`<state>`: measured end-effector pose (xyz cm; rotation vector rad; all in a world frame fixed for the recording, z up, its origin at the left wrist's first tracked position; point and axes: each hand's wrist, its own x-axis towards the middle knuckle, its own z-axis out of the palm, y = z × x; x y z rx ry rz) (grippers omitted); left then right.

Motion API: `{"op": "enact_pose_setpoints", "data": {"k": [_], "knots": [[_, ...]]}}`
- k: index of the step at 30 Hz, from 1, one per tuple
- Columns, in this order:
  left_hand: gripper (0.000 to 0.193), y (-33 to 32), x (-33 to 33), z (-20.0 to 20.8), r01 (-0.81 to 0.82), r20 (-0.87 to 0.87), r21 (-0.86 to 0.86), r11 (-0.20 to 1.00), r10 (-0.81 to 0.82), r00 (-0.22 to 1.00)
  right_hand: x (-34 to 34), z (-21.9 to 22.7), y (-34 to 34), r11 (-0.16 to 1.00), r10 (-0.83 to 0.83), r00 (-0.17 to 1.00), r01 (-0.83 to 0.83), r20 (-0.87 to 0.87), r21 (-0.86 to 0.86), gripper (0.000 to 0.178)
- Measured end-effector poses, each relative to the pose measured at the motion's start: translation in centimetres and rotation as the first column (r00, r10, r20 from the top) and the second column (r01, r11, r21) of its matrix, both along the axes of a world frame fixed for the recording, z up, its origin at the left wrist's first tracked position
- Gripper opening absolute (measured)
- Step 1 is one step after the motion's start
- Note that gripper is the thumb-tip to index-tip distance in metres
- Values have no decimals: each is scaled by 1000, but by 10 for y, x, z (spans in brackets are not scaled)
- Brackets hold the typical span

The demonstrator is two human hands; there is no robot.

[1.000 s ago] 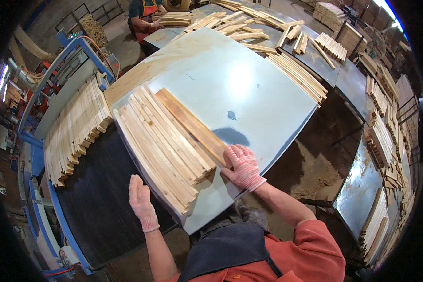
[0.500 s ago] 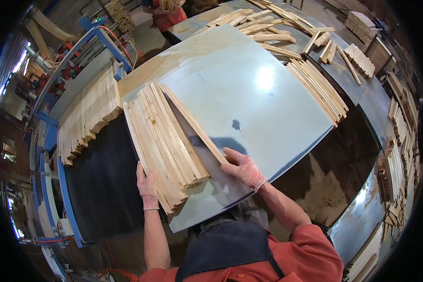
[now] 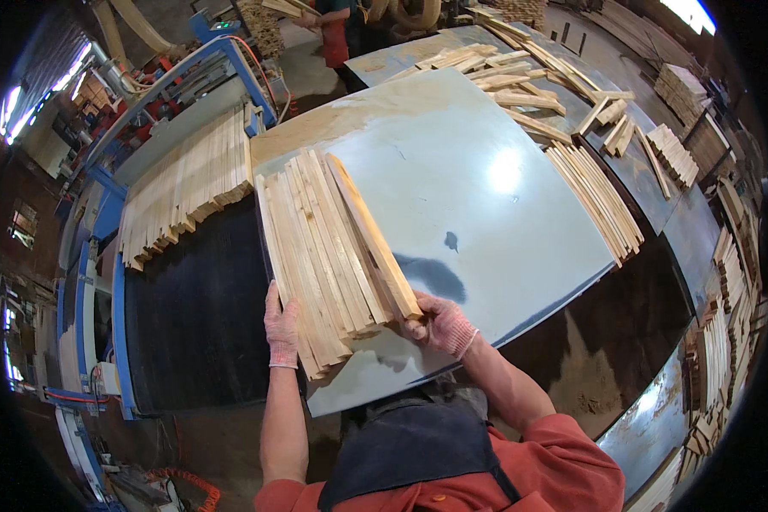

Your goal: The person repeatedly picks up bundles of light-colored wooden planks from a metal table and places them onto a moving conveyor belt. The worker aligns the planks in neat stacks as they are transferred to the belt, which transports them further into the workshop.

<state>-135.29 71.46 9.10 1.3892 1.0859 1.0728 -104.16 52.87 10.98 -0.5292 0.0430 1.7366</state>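
Pale wooden strips (image 3: 311, 264) lie side by side in a row on the sheet-metal tabletop (image 3: 435, 171). At their near left edge rests my gloved left hand (image 3: 282, 331), its fingers stretched out against the outermost strip. My gloved right hand (image 3: 444, 326) is closed round the near end of a single wooden strip (image 3: 369, 226). That strip lies along the right side of the row, its yellowish face turned up. Its near end sits against the row, while a narrow dark gap shows farther up. The right fingertips are partly hidden under the strip.
Left of the table, a blue-framed machine (image 3: 252, 81) holds another row of strips (image 3: 188, 183) above a dark belt (image 3: 196, 316). A bundle of strips (image 3: 596, 200) lies at the tabletop's right edge. Loose pieces (image 3: 520, 81) cover a far table. Another person (image 3: 334, 38) stands beyond, holding wood.
My right hand has brought the single strip left against the row and turned it, so a wider face shows. My left hand stays at the row's edge. The whole view has shifted slightly.
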Motion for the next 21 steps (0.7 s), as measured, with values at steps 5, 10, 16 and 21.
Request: {"op": "enact_pose_setpoints", "data": {"k": [5, 10, 16, 21], "knots": [[68, 1, -8, -2, -20, -68, 51, 999, 24, 997, 5, 10, 22, 986, 155, 968, -137, 196, -99, 48], [68, -6, 5, 16, -35, -2, -89, 995, 35, 999, 28, 8, 48, 931, 329, 612, -339, 719, -137, 40], [69, -2, 1, 0, 6, -44, 61, 998, -3, 999, 17, 13, 57, 965, 190, 24, -189, 982, -182, 40], [69, 2, -3, -12, 9, -23, 56, 998, -8, 1000, 14, 1, 73, 998, -53, 327, -14, 944, 61, 49]]}}
